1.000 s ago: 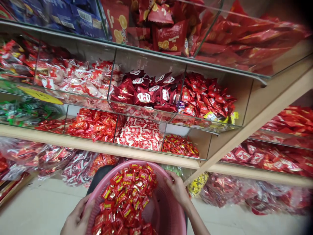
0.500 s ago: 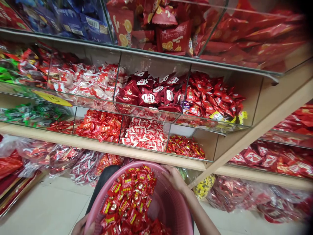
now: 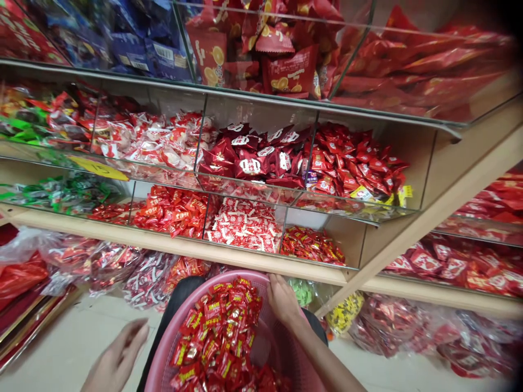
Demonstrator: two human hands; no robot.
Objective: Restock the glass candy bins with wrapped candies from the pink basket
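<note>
A pink plastic basket point(image 3: 300, 348) stands at the bottom centre, tilted, between dark-clothed knees. Red wrapped candies point(image 3: 223, 332) with yellow lettering fill its left and lower part. My right hand point(image 3: 281, 298) grips the far right rim, fingers bent over the edge. Left of the basket, my left hand point(image 3: 122, 351) hangs in the air over the floor, touching nothing, its fingers close to each other but stretched out, and nothing shows in it.
Glass-fronted shelves point(image 3: 229, 256) with wrapped sweets in compartments run across the view. Plastic bags of sweets point(image 3: 147, 277) lie on the tiled floor point(image 3: 81, 332) below. A slanting wooden post point(image 3: 408, 239) stands at right. A yellow tag point(image 3: 98, 167) marks the middle shelf.
My left hand has let go of the basket's left rim and moved up and left, away from it. My right hand has shifted slightly left along the rim.
</note>
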